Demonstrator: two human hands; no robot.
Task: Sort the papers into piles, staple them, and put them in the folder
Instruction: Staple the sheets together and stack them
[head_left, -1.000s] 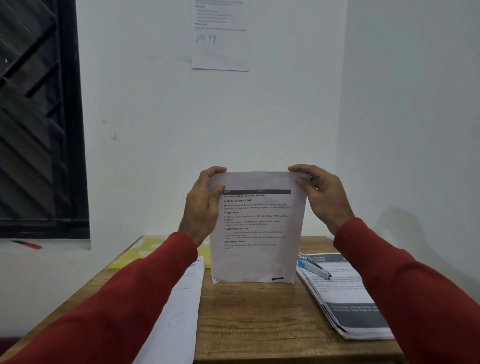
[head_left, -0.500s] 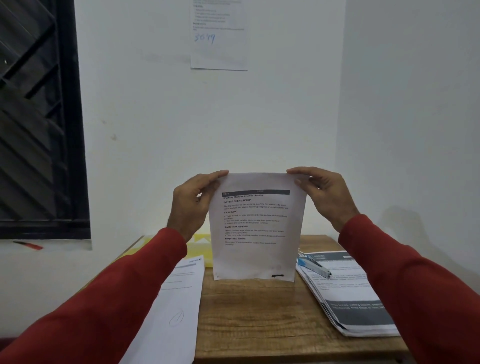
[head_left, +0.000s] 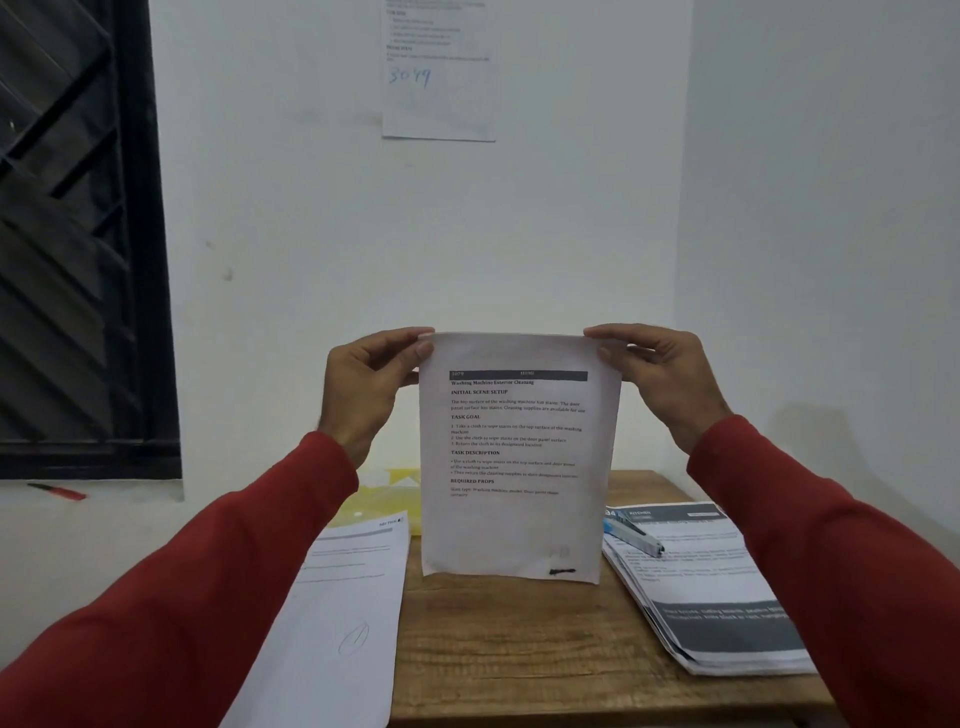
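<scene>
I hold a printed sheaf of paper (head_left: 514, 525) upright over the wooden table (head_left: 519, 649), its bottom edge touching or just above the wood. My left hand (head_left: 363, 384) pinches its top left corner and my right hand (head_left: 654, 374) pinches its top right corner. A pile of printed papers (head_left: 727, 613) lies on the right of the table with a blue and grey stapler (head_left: 631, 535) on top. Another white pile (head_left: 337, 608) lies on the left, partly under my left sleeve. A yellow folder (head_left: 384, 499) lies behind it, mostly hidden.
The table stands in a corner against white walls. A notice sheet (head_left: 439, 73) hangs on the wall ahead. A dark barred window (head_left: 78, 234) is at the left, with a red pen (head_left: 57, 491) on its sill.
My left hand has slid outward from the sheet's upper left side to pinch only its top corner. The sheaf stays upright in the same place.
</scene>
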